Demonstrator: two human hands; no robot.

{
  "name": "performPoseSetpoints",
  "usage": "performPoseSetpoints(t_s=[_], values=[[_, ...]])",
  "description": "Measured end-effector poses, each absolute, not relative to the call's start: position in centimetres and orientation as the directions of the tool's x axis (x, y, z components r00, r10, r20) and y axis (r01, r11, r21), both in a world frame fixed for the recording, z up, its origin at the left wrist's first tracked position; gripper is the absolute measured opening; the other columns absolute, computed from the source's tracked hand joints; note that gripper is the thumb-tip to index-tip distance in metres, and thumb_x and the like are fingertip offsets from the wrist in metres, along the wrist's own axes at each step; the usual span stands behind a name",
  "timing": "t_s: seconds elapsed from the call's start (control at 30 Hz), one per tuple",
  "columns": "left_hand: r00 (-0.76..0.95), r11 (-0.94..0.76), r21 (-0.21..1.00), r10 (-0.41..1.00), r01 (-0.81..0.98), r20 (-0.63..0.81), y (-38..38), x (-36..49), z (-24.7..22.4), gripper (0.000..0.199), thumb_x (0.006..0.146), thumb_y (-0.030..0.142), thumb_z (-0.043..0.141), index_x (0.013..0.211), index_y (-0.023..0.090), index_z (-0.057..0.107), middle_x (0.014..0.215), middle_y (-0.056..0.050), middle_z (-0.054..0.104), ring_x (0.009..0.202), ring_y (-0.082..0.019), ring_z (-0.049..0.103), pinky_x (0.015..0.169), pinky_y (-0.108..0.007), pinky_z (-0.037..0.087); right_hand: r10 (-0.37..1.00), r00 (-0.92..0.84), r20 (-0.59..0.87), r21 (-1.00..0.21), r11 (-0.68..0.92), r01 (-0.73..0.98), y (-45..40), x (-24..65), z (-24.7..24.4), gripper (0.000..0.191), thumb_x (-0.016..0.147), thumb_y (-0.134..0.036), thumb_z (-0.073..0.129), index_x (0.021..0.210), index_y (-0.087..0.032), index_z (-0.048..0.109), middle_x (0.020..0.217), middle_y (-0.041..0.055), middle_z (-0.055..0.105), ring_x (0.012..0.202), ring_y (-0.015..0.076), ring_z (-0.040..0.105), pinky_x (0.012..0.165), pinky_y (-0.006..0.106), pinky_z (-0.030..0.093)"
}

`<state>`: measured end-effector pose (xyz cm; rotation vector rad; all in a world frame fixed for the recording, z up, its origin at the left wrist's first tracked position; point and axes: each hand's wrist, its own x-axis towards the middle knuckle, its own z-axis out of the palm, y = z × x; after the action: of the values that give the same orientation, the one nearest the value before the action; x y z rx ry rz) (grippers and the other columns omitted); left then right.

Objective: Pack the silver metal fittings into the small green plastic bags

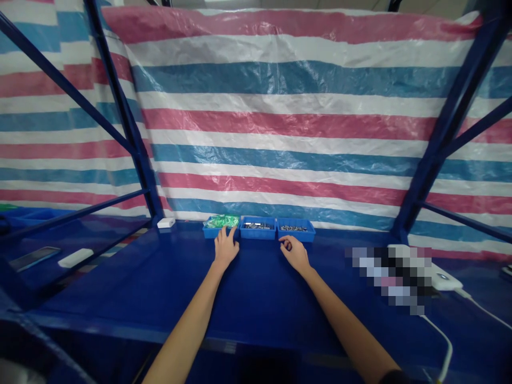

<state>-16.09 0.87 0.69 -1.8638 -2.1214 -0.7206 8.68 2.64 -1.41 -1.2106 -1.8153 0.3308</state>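
Observation:
Three small blue trays stand in a row at the back of the blue table (pixel 256 298). The left tray (pixel 221 229) holds green bags, the middle tray (pixel 258 228) small dark and light parts, the right tray (pixel 296 229) small dark metal parts. My left hand (pixel 225 249) lies flat on the table just before the left tray, fingers apart, holding nothing. My right hand (pixel 295 252) rests in front of the right tray with its fingers loosely curled; nothing shows in it.
A striped red, white and blue tarp (pixel 280 122) hangs behind the table between blue rack posts (pixel 132 128). A small white box (pixel 166 223) sits at the back left. A phone (pixel 34 257) and a white bar (pixel 75 257) lie far left. A white device (pixel 444 278) with a cable lies right.

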Motion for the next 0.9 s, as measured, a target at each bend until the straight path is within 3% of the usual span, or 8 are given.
performPoseSetpoints(t_s=[0.1,0.17,0.3,0.47,0.6,0.73,0.83,0.9], values=[[-0.158,0.039,0.224,0.823,0.974,0.545,-0.1,-14.5,1.1,0.055,0.079,0.023,0.047,0.133,0.021,0.035,0.137,-0.015,0.032,0.123,-0.029,0.036,0.095,-0.042,0.034,0.842,-0.065,0.535,-0.644,0.456,0.615,2.7,9.2,-0.9,0.023,0.074,-0.028,0.045,0.089,-0.022,0.062,0.068,-0.0015,0.055,0.062,0.013,0.05,0.06,0.023,0.039],[-0.127,-0.019,0.234,0.794,0.972,0.594,-0.7,-13.0,1.5,0.047,0.082,0.027,0.045,0.128,0.02,0.041,0.129,-0.014,0.041,0.116,-0.027,0.042,0.094,-0.04,0.034,0.84,0.007,0.543,-0.655,0.418,0.629,2.8,9.7,-0.5,0.024,0.074,-0.03,0.046,0.09,-0.022,0.063,0.07,-0.0009,0.056,0.064,0.0135,0.051,0.06,0.023,0.039],[0.047,-0.212,0.265,0.854,0.941,0.518,-1.6,-10.4,1.5,0.02,0.085,0.03,0.04,0.092,0.021,0.056,0.097,-0.005,0.054,0.092,-0.019,0.053,0.085,-0.034,0.039,0.867,0.122,0.483,-0.718,0.312,0.622,3.0,10.8,-0.2,0.026,0.075,-0.037,0.048,0.09,-0.023,0.063,0.068,-0.0019,0.058,0.062,0.0133,0.054,0.057,0.023,0.037],[0.251,-0.351,0.257,0.901,0.9,0.353,-1.6,-9.7,0.3,0.013,0.082,0.026,0.043,0.078,0.02,0.053,0.084,-0.002,0.054,0.081,-0.016,0.052,0.074,-0.028,0.039,0.941,-0.117,0.317,-0.645,0.304,0.701,2.8,11.0,-0.8,0.022,0.073,-0.035,0.054,0.092,-0.027,0.064,0.068,-0.0041,0.062,0.069,0.0136,0.058,0.059,0.023,0.036],[0.26,-0.35,0.234,0.902,0.907,0.344,-1.7,-9.8,-0.3,0.011,0.082,0.024,0.043,0.079,0.02,0.053,0.084,-0.002,0.055,0.083,-0.018,0.051,0.075,-0.03,0.038,0.93,-0.242,0.275,-0.557,0.36,0.749,2.6,10.7,-1.1,0.02,0.074,-0.033,0.054,0.09,-0.026,0.065,0.071,-0.0032,0.062,0.075,0.0143,0.057,0.063,0.024,0.037],[0.251,-0.344,0.228,0.901,0.911,0.355,-1.7,-9.7,-0.4,0.012,0.082,0.023,0.041,0.079,0.02,0.052,0.085,-0.002,0.056,0.083,-0.018,0.051,0.074,-0.03,0.037,0.898,-0.15,0.413,-0.557,0.379,0.739,2.8,10.9,-1.1,0.029,0.075,-0.03,0.051,0.103,-0.024,0.059,0.086,0.0006,0.06,0.082,0.0159,0.055,0.069,0.026,0.04],[0.25,-0.344,0.227,0.9,0.911,0.358,-1.6,-9.7,-0.4,0.011,0.082,0.022,0.042,0.079,0.02,0.052,0.085,-0.002,0.057,0.083,-0.018,0.051,0.073,-0.03,0.037,0.792,0.064,0.607,-0.494,0.314,0.811,3.2,11.6,-1.1,0.042,0.078,-0.031,0.048,0.118,-0.023,0.051,0.11,0.0081,0.054,0.102,0.0226,0.048,0.081,0.034,0.038],[0.255,-0.347,0.226,0.899,0.91,0.355,-1.6,-9.7,-0.3,0.011,0.082,0.022,0.042,0.078,0.02,0.052,0.084,-0.002,0.057,0.083,-0.017,0.051,0.073,-0.029,0.037,0.74,0.099,0.665,-0.431,0.273,0.86,3.5,12.1,-1.2,0.043,0.079,-0.033,0.047,0.121,-0.023,0.05,0.123,0.0105,0.048,0.114,0.0264,0.04,0.089,0.041,0.033]])
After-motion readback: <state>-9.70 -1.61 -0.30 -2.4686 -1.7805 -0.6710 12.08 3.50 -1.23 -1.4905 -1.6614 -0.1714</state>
